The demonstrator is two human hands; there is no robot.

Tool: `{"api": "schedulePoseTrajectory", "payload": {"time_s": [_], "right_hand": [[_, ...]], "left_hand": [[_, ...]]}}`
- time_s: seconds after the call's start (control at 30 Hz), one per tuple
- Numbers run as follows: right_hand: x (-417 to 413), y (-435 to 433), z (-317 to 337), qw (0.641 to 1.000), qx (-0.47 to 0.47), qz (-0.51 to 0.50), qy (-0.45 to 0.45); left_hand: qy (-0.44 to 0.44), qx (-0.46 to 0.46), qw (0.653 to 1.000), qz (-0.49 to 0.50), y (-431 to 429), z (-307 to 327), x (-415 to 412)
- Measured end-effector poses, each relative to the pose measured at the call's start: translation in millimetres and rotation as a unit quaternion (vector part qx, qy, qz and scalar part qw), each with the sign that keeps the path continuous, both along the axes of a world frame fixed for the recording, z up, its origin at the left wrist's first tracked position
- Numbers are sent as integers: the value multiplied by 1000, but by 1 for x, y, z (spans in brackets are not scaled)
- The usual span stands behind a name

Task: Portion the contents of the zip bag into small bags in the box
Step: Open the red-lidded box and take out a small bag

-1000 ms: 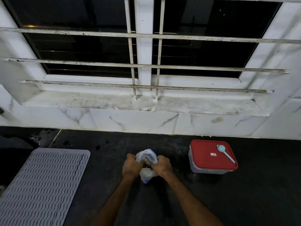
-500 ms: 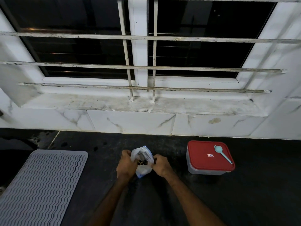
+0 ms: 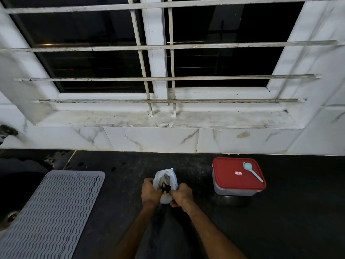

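A dark, speckled stone tabletop [image 3: 280, 230] runs beneath a barred window [image 3: 158, 53] with night-black glass and a stained white marble sill. Both my forearms reach forward over it. My left hand [image 3: 150, 192] and right hand [image 3: 182, 195] meet at the centre, fingers [image 3: 148, 184] curled tightly around a crumpled white zip bag [image 3: 166, 177] with a blue strip along one edge. The bag stands upright, on or just above the tabletop; I cannot tell which. Something dark with a touch of yellow shows between my hands, too small to identify. To my right, well apart from the bag, sits the box [image 3: 235, 190], grey-bodied and closed by a red lid [image 3: 229, 169], with a pale blue spoon [image 3: 252, 171] lying on top. A grey ribbed mat [image 3: 56, 212] lies to my left.

I judge I am working the bag's mouth open. To do it well, I should pinch each side of the seal and pull evenly apart, keeping the bag upright so nothing spills, then move the spoon and lift the lid before scooping.

The lid carries a small red-and-white label [image 3: 238, 173], its writing too small to read. No print on the bag is legible
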State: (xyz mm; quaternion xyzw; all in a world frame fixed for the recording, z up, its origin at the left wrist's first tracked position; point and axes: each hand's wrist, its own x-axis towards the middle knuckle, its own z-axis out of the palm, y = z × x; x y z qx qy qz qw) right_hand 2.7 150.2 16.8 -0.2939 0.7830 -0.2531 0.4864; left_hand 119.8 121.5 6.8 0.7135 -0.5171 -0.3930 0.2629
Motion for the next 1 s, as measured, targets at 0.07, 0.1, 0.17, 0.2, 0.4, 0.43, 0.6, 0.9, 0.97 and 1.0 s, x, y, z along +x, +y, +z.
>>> {"api": "schedulePoseTrajectory", "payload": {"time_s": [0.07, 0.1, 0.17, 0.2, 0.4, 0.43, 0.6, 0.9, 0.97, 1.0], "right_hand": [[-6, 0, 2, 999, 16, 12, -27], [-10, 1, 2, 999, 20, 21, -28], [-23, 2, 4, 999, 19, 46, -6], [-31, 2, 7, 998, 15, 59, 13], [-89, -13, 48, 976, -130, 87, 149], [-100, -14, 55, 965, -160, 85, 187], [-176, 0, 75, 896, -261, 54, 355], [-260, 50, 28, 895, -141, 141, 399], [-254, 55, 30, 888, -148, 153, 408], [-250, 57, 31, 884, -155, 159, 412]], "left_hand": [[29, 28, 999, -9, -3, 0, 6], [40, 35, 998, -16, -6, -1, 9], [43, 23, 998, -26, -6, 7, 13], [30, -4, 999, -25, -5, 14, 11], [-45, -232, 965, -111, -5, 68, -31], [-44, -236, 961, -137, -6, 72, -44], [-26, -165, 960, -227, -4, 65, -119], [-43, -29, 966, -252, 31, 39, -188], [-51, -30, 968, -244, 34, 40, -195], [-56, -33, 969, -240, 35, 40, -197]]}}
